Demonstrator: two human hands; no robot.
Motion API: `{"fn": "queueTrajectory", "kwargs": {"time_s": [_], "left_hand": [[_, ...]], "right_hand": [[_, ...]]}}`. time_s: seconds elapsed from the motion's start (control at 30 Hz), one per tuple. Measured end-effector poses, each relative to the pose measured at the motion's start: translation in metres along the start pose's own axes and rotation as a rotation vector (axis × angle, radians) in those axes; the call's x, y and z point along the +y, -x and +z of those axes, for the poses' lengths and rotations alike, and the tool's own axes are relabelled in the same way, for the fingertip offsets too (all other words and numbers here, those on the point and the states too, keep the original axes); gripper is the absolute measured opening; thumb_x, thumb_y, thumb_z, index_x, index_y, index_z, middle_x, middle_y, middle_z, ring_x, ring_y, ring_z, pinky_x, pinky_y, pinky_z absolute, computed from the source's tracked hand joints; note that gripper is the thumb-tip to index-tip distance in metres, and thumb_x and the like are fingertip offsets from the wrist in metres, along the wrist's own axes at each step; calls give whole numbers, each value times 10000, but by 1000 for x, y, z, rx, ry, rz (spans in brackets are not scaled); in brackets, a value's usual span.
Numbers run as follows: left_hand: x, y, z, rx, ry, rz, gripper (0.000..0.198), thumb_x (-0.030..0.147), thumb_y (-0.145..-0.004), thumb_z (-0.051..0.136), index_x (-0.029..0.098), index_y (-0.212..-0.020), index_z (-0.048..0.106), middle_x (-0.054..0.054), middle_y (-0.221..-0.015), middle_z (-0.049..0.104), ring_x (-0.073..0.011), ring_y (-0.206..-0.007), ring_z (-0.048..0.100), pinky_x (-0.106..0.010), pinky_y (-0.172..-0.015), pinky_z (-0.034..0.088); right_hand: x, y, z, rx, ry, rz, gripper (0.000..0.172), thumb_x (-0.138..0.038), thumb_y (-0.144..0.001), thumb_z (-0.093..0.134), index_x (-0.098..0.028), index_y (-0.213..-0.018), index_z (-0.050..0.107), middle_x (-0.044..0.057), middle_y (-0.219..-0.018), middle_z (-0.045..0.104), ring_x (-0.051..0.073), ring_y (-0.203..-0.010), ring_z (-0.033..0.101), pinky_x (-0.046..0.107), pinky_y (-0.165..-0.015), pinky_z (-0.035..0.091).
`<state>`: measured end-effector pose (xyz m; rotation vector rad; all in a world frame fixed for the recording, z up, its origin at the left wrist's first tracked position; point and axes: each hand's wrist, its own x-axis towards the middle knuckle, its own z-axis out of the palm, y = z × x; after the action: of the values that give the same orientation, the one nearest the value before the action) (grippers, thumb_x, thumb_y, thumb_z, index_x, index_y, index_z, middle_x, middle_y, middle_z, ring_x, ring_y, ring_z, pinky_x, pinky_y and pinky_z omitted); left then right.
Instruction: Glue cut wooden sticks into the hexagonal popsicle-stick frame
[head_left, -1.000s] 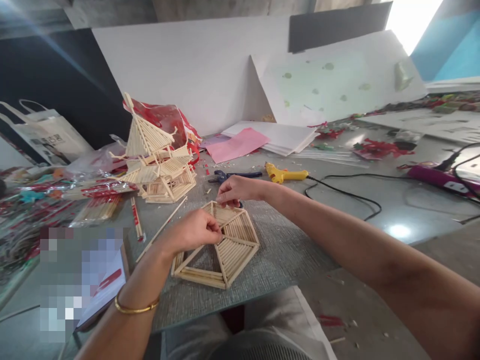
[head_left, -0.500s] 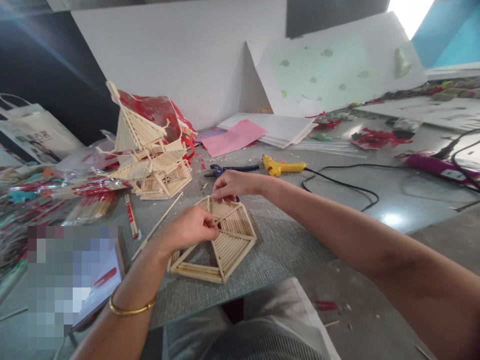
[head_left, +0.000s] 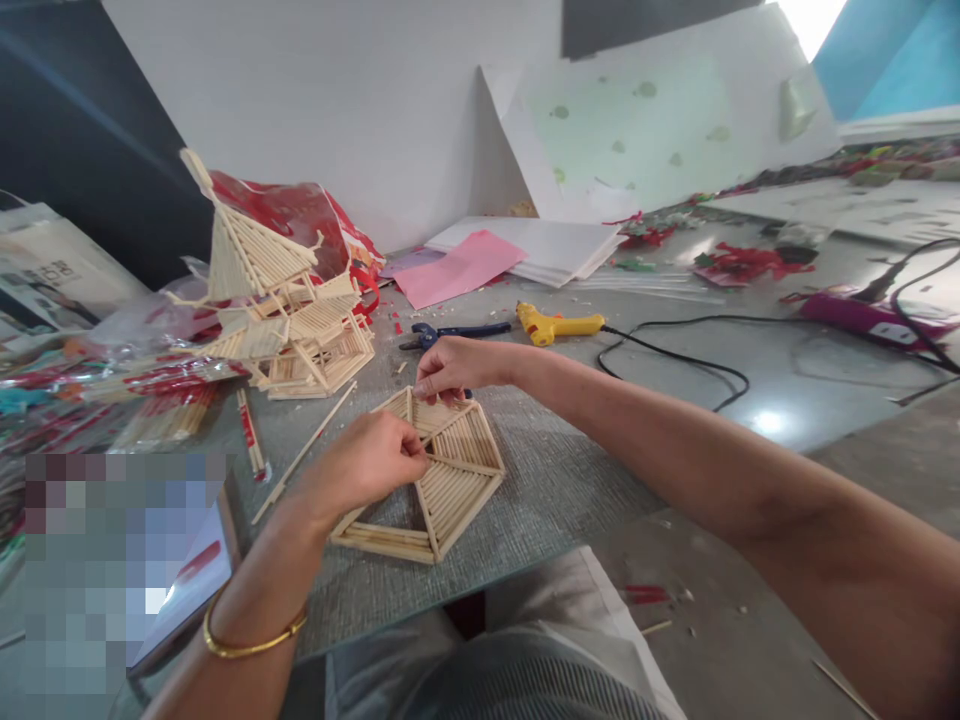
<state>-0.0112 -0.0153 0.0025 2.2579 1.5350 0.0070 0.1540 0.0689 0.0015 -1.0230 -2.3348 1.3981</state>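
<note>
A flat, many-sided frame of thin wooden sticks point(head_left: 459, 497) lies on the table in front of me. Some of its wedges are filled with rows of sticks, and one near wedge is largely see-through. Over the frame's centre, my left hand point(head_left: 375, 462) is closed with thumb and forefinger pinched together. My right hand point(head_left: 448, 368) is closed in a pinch at the frame's far edge, fingertips pointing down. Whatever sits between the fingers of either hand is too small or hidden to make out.
Behind stands a tiered stick pagoda point(head_left: 259, 265). Blue-handled pliers point(head_left: 469, 329) and a yellow glue gun point(head_left: 562, 325) with a black cord lie beyond my right hand. A loose stick point(head_left: 304, 452) and a tablet point(head_left: 184, 590) are to the left. A purple power strip point(head_left: 862, 318) sits right.
The whole view has shifted slightly, so things appear a little further left. Both hands keep their pinched poses over the same parts of the stick frame.
</note>
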Motion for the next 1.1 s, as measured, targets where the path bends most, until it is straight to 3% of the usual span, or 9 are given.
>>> {"fn": "queueTrajectory", "kwargs": {"time_s": [0.77,0.87,0.97,1.1], "left_hand": [[0,1,-2,-26,9,7,208,298,-673,494,178,-640,660,-5,-587,616,-121,-563,514,-245,-527,301],[0,0,-2,-24,11,13,208,308,-673,492,179,-638,652,0,-592,609,-119,-560,509,-243,-529,299],[-2,0,-1,-11,16,7,210,322,-664,490,177,-616,635,15,-557,573,-117,-543,485,-240,-518,290],[-8,-4,2,-24,79,-6,205,332,-640,501,174,-600,625,30,-522,533,-118,-529,466,-239,-506,281]], "right_hand": [[-3,1,-3,22,29,-26,143,-233,-770,579,-120,-683,585,-25,-536,553,53,-463,492,178,-460,368],[-10,10,-18,123,103,-41,132,-211,-777,568,-121,-681,581,-13,-588,580,55,-485,503,177,-474,371],[-18,28,-44,333,294,-39,127,-198,-785,553,-111,-703,594,-4,-595,580,54,-486,495,182,-492,368],[-22,60,-84,606,627,107,153,-214,-785,532,-104,-777,639,9,-593,587,82,-539,520,207,-542,372]]}}
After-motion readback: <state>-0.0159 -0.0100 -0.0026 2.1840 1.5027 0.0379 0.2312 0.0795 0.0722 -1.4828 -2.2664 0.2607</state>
